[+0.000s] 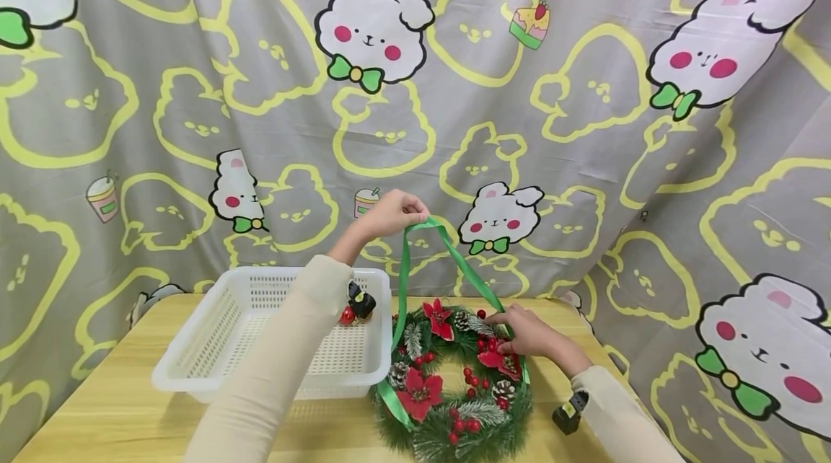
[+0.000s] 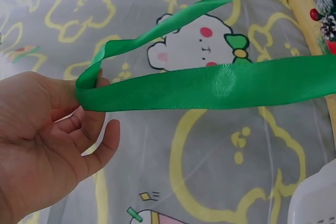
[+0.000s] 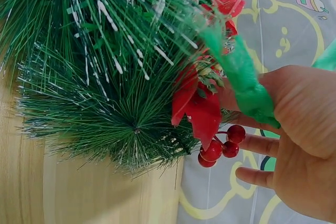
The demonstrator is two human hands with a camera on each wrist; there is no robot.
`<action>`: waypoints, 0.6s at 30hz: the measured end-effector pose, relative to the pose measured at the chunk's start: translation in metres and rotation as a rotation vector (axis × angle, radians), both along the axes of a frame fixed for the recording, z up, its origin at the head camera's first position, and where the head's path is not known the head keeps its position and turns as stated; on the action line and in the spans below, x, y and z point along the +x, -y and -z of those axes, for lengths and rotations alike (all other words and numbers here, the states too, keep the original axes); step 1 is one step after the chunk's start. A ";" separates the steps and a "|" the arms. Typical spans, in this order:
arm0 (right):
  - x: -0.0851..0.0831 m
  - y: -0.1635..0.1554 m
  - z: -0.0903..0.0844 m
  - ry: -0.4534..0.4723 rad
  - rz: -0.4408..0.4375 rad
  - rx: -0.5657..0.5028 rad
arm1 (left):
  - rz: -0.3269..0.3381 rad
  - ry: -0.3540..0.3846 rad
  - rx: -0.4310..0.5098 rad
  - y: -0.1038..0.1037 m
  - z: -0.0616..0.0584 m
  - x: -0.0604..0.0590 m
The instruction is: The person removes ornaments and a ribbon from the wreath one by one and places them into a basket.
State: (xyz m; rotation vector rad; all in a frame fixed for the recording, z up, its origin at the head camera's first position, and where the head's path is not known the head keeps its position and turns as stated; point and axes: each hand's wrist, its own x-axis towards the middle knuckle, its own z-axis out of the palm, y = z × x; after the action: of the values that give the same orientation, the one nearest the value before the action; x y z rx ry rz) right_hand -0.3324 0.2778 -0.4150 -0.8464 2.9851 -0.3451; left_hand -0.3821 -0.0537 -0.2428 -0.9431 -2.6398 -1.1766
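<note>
A green wreath (image 1: pixel 480 416) lies on the table, trimmed with red poinsettias (image 1: pixel 420 392), pine cones and red berries (image 3: pixel 212 150). Looped up from it is a green ribbon (image 2: pixel 210 85). My left hand (image 1: pixel 397 212) pinches the top of this loop above the wreath; in the left wrist view the ribbon bends round the fingertips of the left hand (image 2: pixel 58 135). At the wreath's right side, my right hand (image 1: pixel 534 337) reaches over the rim. In the right wrist view the right hand (image 3: pixel 304 135) has extended fingers beside a red flower (image 3: pixel 202 108), partly hidden, with ribbon crossing near the thumb.
A white perforated basket (image 1: pixel 175 369) stands left of the wreath on the wooden table (image 1: pixel 97 398). A small red ornament (image 1: pixel 347 316) shows inside it, partly behind the left wrist camera (image 1: pixel 361 301). Behind the table hangs a grey cartoon-print curtain (image 1: pixel 273 124).
</note>
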 end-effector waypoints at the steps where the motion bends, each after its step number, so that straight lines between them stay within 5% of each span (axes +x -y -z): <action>1: 0.000 0.000 0.000 0.003 0.005 -0.003 | 0.002 -0.005 0.000 0.001 -0.001 0.000; 8: 0.001 0.001 0.000 0.002 0.009 0.001 | 0.046 0.004 -0.025 0.019 -0.008 0.001; 18: 0.000 0.000 -0.001 0.006 0.006 0.010 | 0.126 0.049 -0.191 0.056 -0.009 -0.001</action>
State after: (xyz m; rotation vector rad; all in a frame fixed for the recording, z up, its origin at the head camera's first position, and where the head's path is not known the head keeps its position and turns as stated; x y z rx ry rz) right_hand -0.3321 0.2782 -0.4141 -0.8346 2.9822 -0.3321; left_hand -0.3834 -0.1098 -0.2343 -1.1420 -2.8082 -0.9964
